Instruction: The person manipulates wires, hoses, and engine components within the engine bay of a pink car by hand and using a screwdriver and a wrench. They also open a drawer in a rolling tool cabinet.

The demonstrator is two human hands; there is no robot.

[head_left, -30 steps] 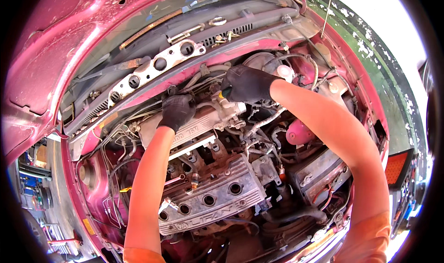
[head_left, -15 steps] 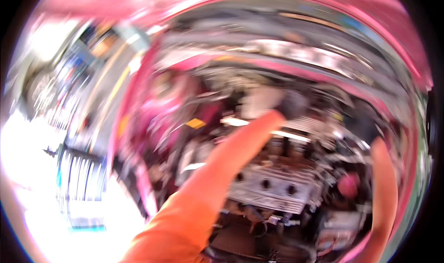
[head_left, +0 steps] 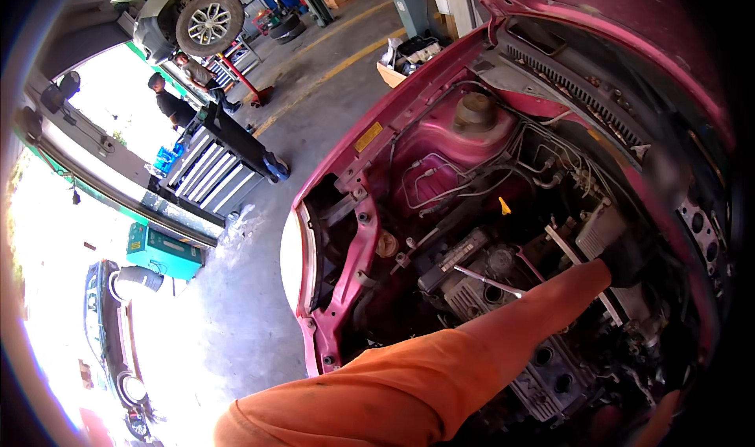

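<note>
The black-gloved left hand (head_left: 627, 264) reaches into the engine bay of a pink car, its bare forearm coming out of an orange cloth sleeve (head_left: 370, 388). It is at the light grey, ribbed metal engine cover (head_left: 602, 230), which lies at the back of the engine, partly behind the glove. The glove is so dark that I cannot tell whether its fingers are clenched, released or grasping something.

The right forearm (head_left: 665, 417) enters at the lower right; the right hand beyond it is lost in shadow, and the state of its fingers cannot be told either.

A long, flat, pale metal bar (head_left: 568, 247) runs beside the ribbed cover and passes under the left forearm. Nearer the front sits a grey, ribbed metal valve cover (head_left: 525, 392) with 3 round holes in view, a slim silver wrench (head_left: 481, 277) lying over its left end. A small yellow plastic handle (head_left: 505, 206) stands out farther back.

At the far right, a metal flange plate with round holes (head_left: 705, 238) lies near the windscreen — below the raised pink bonnet (head_left: 629, 11).

Across the grey floor (head_left: 314, 105) are 2 people — both beside a tool cabinet with pale drawers (head_left: 206, 176) — and a teal boxy machine (head_left: 163, 250).
</note>
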